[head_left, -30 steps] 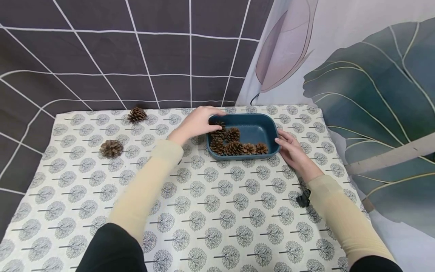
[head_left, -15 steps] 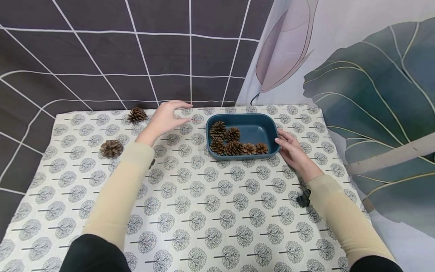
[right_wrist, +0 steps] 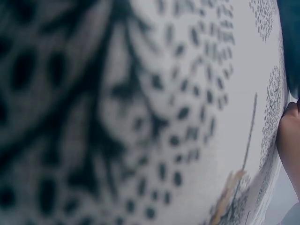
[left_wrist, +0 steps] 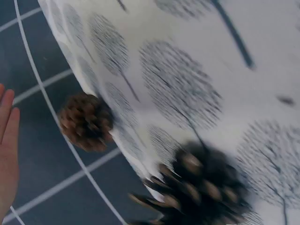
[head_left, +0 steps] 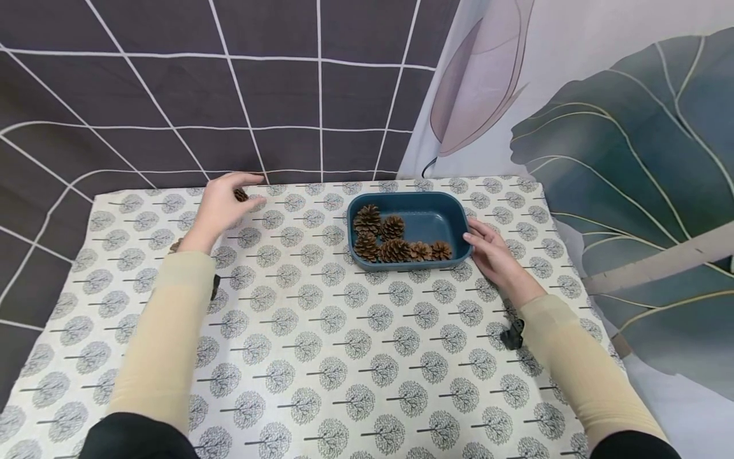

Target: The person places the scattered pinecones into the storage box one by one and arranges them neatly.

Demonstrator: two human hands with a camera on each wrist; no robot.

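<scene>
In the head view my left hand [head_left: 225, 203] is at the far left of the table, thumb and fingers spread apart around a brown pine cone [head_left: 240, 194]. The left wrist view has this pine cone [left_wrist: 86, 121] near the table's back edge, with a gap between it and the fingers [left_wrist: 7, 122]. A second pine cone [left_wrist: 201, 187] lies closer to that camera; my left wrist mostly hides it in the head view. My right hand [head_left: 496, 255] holds the right end of a blue rectangular box [head_left: 438, 262], thumb at the rim and fingers along the outer wall.
Several pine cones [head_left: 394, 249] sit in the left and front part of the box. A white cloth with tree prints [head_left: 355, 344] covers the table. A dark grid-patterned curtain [head_left: 275, 95] hangs behind the table, and a leaf-patterned one [head_left: 625, 159] hangs at the right.
My left hand has left the box and moved left across the table to the far pine cone. One more pine cone shows uncovered in the box's left corner. The right hand stays put.
</scene>
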